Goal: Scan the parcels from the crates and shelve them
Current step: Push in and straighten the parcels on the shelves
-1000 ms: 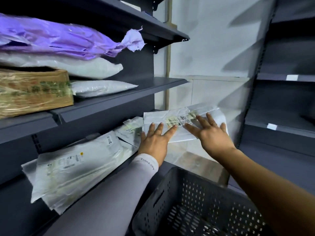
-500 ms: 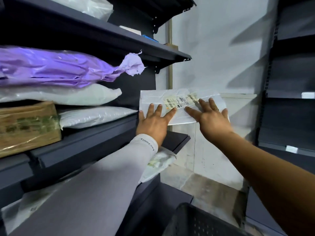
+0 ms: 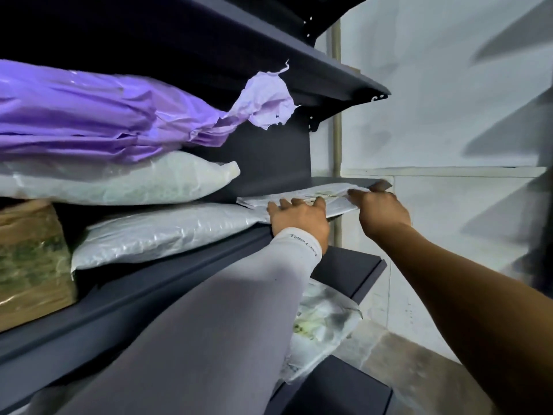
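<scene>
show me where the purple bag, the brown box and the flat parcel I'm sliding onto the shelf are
purple bag [image 3: 98, 121], head view, on its crinkled middle.
brown box [image 3: 28, 265], head view, on its front face.
flat parcel [image 3: 323, 194], head view, on its top surface between the two hands.

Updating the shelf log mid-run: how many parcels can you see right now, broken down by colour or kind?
Purple bag: 1
White padded bags on the middle shelf: 2
Flat white mailer, under both hands: 1
Brown wrapped box: 1
Clear-wrapped parcel on the lower shelf: 1
Total: 6
</scene>
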